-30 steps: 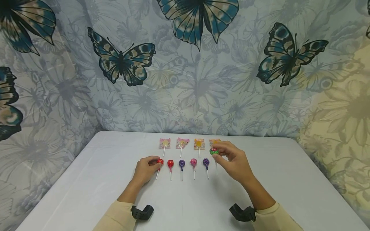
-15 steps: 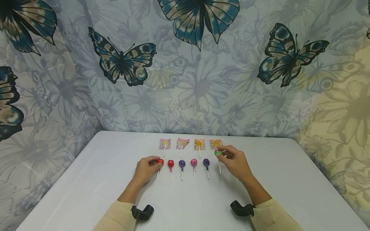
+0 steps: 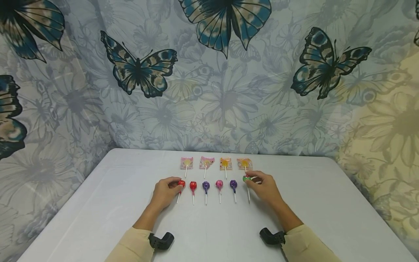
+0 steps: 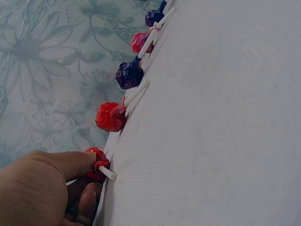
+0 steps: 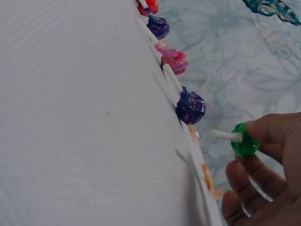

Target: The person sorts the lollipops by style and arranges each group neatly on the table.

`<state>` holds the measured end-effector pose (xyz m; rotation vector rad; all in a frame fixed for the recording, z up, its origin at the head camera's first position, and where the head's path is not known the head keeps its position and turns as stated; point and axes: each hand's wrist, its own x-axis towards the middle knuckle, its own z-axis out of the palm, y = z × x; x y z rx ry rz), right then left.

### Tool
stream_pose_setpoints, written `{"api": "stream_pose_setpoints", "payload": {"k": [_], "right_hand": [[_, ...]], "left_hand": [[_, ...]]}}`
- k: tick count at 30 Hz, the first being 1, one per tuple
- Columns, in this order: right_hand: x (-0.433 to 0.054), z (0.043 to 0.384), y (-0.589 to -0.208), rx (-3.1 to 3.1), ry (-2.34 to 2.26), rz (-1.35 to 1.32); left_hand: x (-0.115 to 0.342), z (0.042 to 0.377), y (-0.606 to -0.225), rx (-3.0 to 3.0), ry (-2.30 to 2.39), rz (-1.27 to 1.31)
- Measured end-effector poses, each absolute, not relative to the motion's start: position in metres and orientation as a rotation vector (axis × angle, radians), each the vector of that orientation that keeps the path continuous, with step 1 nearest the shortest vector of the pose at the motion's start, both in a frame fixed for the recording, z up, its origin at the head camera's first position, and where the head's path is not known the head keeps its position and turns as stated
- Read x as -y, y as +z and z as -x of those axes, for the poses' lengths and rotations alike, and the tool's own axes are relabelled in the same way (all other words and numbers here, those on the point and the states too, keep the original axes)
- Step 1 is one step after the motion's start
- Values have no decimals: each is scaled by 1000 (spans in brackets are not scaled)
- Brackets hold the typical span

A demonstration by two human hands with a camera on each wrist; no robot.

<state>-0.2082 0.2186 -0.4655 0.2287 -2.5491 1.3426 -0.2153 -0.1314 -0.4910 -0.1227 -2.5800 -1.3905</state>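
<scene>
My left hand (image 3: 166, 193) pinches the wrapped head of a red lollipop (image 4: 96, 162) at the left end of the near row. At that row's right end, my right hand (image 3: 264, 185) pinches a green lollipop (image 5: 244, 140) by its head, the white stick pointing toward me. Between the hands lie a second red lollipop (image 3: 193, 185), a purple one (image 3: 206, 186), a pink one (image 3: 219, 184) and another purple lollipop (image 3: 233, 184), sticks toward me. The right wrist view has the green head close to the thumb and finger, beside the purple lollipop.
Behind runs a row of flat lollipops in clear packets: a pink packet (image 3: 187, 163), another pink packet (image 3: 206, 162), an orange packet (image 3: 226, 163) and a last orange packet (image 3: 244, 163). All lie on a white table (image 3: 209, 233) before a butterfly-patterned backdrop (image 3: 226, 98).
My right hand has carried the green lollipop slightly right and down toward me, into line with the near row, uncovering the rightmost orange packet. The left hand has stayed put.
</scene>
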Motion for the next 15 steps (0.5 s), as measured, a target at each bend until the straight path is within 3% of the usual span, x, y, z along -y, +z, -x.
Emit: {"api": "stream_pose_setpoints", "payload": {"k": [15], "right_hand": [[-221, 214, -480, 2667, 1231, -139]], "left_hand": [[130, 215, -490, 2599, -1399, 84]]}}
